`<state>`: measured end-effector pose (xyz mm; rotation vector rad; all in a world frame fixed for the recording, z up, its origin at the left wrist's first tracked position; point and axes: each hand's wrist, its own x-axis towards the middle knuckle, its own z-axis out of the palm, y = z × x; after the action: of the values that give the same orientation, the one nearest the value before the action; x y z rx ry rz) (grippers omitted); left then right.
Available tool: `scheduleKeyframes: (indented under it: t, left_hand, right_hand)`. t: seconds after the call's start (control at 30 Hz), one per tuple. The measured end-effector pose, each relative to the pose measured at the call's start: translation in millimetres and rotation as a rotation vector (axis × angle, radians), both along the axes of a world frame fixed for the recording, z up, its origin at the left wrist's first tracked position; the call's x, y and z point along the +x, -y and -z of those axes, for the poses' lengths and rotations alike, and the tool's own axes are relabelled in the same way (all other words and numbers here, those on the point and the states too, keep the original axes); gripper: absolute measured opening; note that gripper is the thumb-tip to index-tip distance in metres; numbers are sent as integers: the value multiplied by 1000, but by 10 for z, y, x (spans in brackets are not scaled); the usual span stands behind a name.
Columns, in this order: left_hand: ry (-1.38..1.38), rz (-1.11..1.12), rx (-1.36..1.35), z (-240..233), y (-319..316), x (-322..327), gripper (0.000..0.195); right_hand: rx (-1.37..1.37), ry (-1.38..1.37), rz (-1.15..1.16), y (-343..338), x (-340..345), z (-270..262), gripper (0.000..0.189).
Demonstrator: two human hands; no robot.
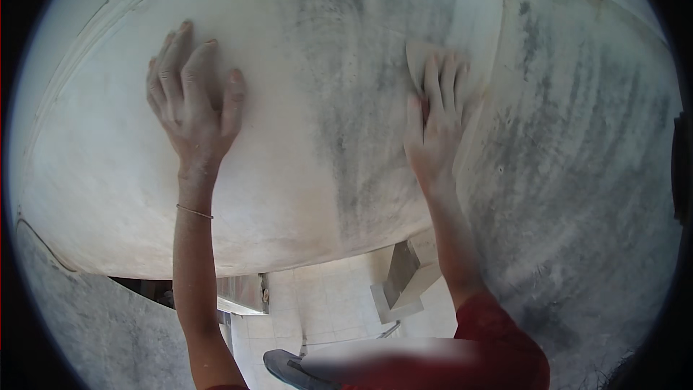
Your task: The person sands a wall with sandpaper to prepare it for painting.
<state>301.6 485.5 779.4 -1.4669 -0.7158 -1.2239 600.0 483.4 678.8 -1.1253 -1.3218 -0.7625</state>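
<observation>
A broad, curved vehicle body panel [260, 173] spreads before me, dusty off-white with a dark grey smudged band [346, 76] down its middle. My left hand [192, 86], coated in pale dust, rests on the whitish side with its fingers spread and holds nothing. On the right, my right hand [438, 108] presses a pale sheet of sandpaper [416, 59] against the panel, close to a vertical seam [501, 27]. The sheet's upper left corner sticks out past the fingers; a reddish bit shows beside the thumb, and the rest is under the hand.
Right of the seam, a grey streaked panel [574, 173] continues. Another grey panel [108, 330] lies at lower left, beside a dark gap [141, 288]. Below the panel are a tiled floor [325, 303], a box-like block [243, 295] and an angular support [403, 276].
</observation>
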Motion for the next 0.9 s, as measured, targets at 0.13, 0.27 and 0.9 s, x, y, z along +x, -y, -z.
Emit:
scheduleKeyframes:
  t: [0.13, 0.27, 0.9]
  left_hand:
    - [6, 12, 11, 51, -58, 57, 34]
    - [4, 8, 0, 24, -17, 43, 35]
    - [3, -13, 11, 25, -28, 56, 36]
  right_hand:
    - [241, 24, -22, -171, 230, -862, 53]
    - [208, -14, -58, -107, 180, -837, 54]
    - [0, 44, -97, 53, 52, 102, 55]
